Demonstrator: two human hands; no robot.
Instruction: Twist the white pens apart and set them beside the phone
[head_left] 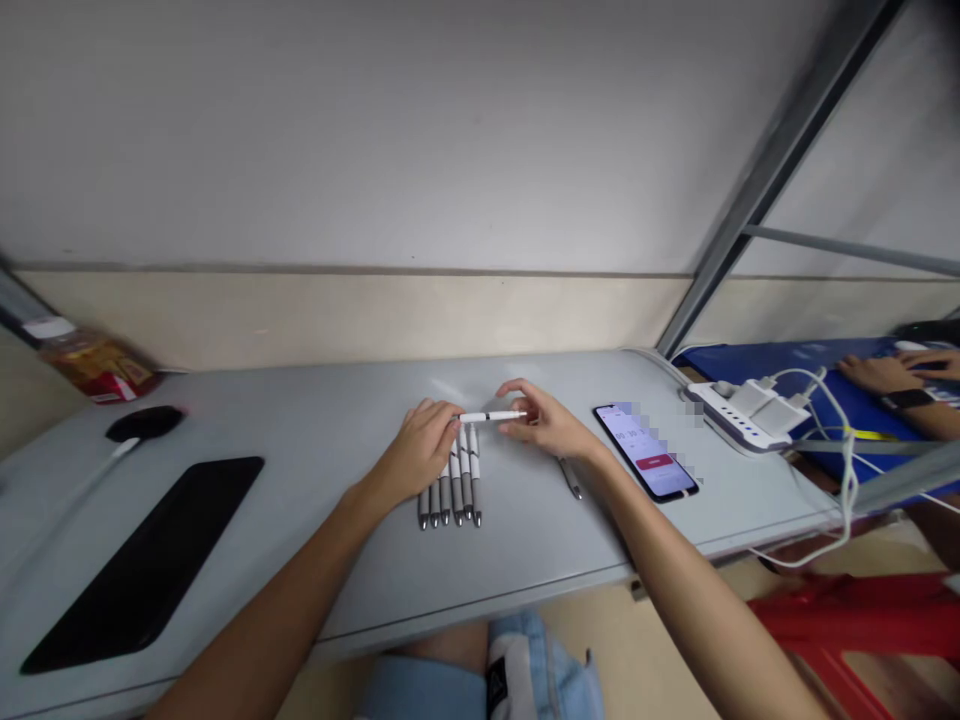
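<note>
My left hand (427, 440) is closed on the left end of a white pen (487, 417), held level above the table with its tip pointing right. Around that tip curl the spread fingers of my right hand (551, 422); index finger and thumb stand apart, with no clear grip on the pen. Beneath and beside my left hand lie several grey-and-white pens (466, 480) side by side, their upper parts partly covered by the hand. Another pen (573, 480) rests below my right wrist, partly hidden by it.
A lit phone (646, 452) and a white power strip (739, 415) with cables lie to the right. On the left are a black mat-like slab (146, 565), a black round object (146, 423) and a bottle (94, 362). Another person's hands (885, 375) show far right, over a blue surface.
</note>
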